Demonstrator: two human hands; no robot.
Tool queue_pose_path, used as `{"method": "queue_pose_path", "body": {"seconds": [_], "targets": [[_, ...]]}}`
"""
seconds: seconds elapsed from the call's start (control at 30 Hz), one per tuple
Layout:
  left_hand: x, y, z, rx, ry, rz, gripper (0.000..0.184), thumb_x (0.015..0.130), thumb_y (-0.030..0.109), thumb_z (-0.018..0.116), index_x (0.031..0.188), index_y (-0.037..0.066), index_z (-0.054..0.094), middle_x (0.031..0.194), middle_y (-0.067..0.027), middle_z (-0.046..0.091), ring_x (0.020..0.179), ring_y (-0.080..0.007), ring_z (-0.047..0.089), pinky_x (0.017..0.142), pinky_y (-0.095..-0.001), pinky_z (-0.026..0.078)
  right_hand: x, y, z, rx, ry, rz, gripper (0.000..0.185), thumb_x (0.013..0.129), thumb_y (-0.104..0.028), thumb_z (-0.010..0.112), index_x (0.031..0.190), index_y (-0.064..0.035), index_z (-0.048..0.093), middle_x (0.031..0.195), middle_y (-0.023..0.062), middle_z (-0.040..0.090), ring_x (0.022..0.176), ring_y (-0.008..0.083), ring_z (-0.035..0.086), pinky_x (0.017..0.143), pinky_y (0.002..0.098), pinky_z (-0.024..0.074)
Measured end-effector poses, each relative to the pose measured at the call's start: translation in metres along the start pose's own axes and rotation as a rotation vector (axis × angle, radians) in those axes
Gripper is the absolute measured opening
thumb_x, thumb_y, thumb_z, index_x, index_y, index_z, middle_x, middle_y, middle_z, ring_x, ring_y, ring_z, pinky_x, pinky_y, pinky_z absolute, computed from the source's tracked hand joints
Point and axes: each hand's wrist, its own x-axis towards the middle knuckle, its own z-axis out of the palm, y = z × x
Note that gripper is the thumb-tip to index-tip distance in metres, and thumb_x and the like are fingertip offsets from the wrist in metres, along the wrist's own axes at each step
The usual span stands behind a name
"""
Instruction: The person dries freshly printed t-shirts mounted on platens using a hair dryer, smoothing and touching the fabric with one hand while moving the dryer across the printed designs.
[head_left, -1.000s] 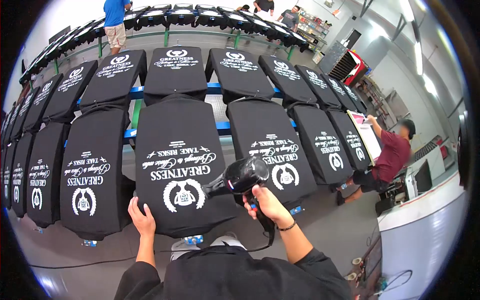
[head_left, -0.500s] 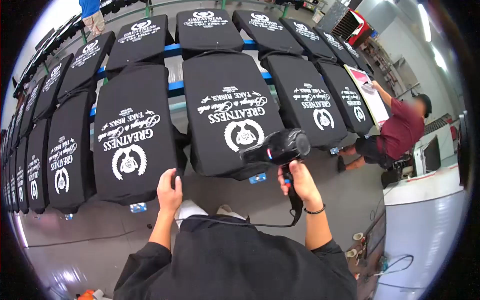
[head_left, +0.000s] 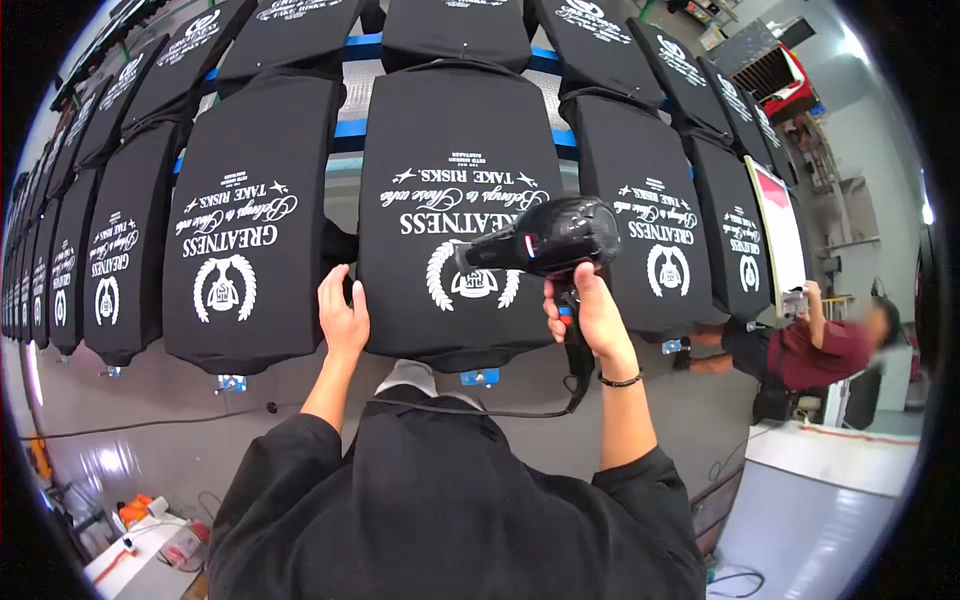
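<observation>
A black hair dryer [head_left: 560,238] is in my right hand [head_left: 597,315], the fingers wrapped round its handle. Its nozzle points left, above the white wreath print of a black T-shirt [head_left: 455,130] stretched over a board in front of me. The dryer hides part of the lettering. My left hand [head_left: 343,312] holds nothing, fingers extended, by the lower left edge of that shirt; whether it touches the cloth I cannot tell. Left of it lies another printed black T-shirt [head_left: 250,150], and one more black T-shirt [head_left: 635,150] is on the right.
Rows of shirt-covered boards run to both sides and behind, on blue rails [head_left: 352,130]. The dryer's cord [head_left: 450,408] crosses in front of my body. At right, a person [head_left: 825,350] in a maroon shirt holds a framed screen [head_left: 775,235]. A white-topped cabinet [head_left: 830,460] stands lower right.
My view has shifted, with the shirts nearer. The hair dryer has moved over the print's wreath, and my left hand is up at the shirt's edge. The person at right appears lower.
</observation>
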Motion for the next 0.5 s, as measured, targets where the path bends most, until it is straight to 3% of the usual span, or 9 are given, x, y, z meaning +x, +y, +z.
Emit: {"method": "queue_pose_path", "body": {"seconds": [0.23, 0.4, 0.5], "targets": [[0.024, 0.020, 0.021, 0.025, 0.038, -0.027, 0.030, 0.092, 0.011, 0.059, 0.119, -0.002, 0.059, 0.118, -0.0177, 0.062, 0.113, -0.0354, 0.057, 0.099, -0.0415, 0.044, 0.043, -0.021, -0.008, -0.224, -0.131, -0.009, 0.073, 0.090, -0.072, 0.041, 0.091, 0.0001, 0.054, 0.065, 0.0039, 0.054, 0.048, 0.0102, 0.051, 0.046, 0.0248, 0.0441], [0.009, 0.035, 0.021, 0.112, 0.126, -0.027, 0.027, 0.093, 0.010, 0.057, 0.118, -0.001, 0.060, 0.117, -0.0169, 0.063, 0.111, -0.0352, 0.058, 0.100, -0.0432, 0.043, 0.053, -0.022, -0.030, -0.113, -0.307, 0.091, 0.069, 0.092, -0.068, 0.044, 0.087, 0.0001, 0.054, 0.065, 0.0042, 0.054, 0.048, 0.0102, 0.050, 0.046, 0.0254, 0.0435], [-0.020, 0.055, 0.017, 0.152, 0.230, -0.127, 0.026, 0.093, 0.010, 0.056, 0.117, -0.001, 0.060, 0.116, -0.0162, 0.063, 0.111, -0.0348, 0.058, 0.101, -0.0439, 0.042, 0.067, -0.022, -0.036, -0.361, -0.272, -0.002, 0.064, 0.094, -0.063, 0.047, 0.087, 0.0002, 0.054, 0.065, 0.0038, 0.054, 0.048, 0.0096, 0.051, 0.045, 0.0253, 0.0432]]}}
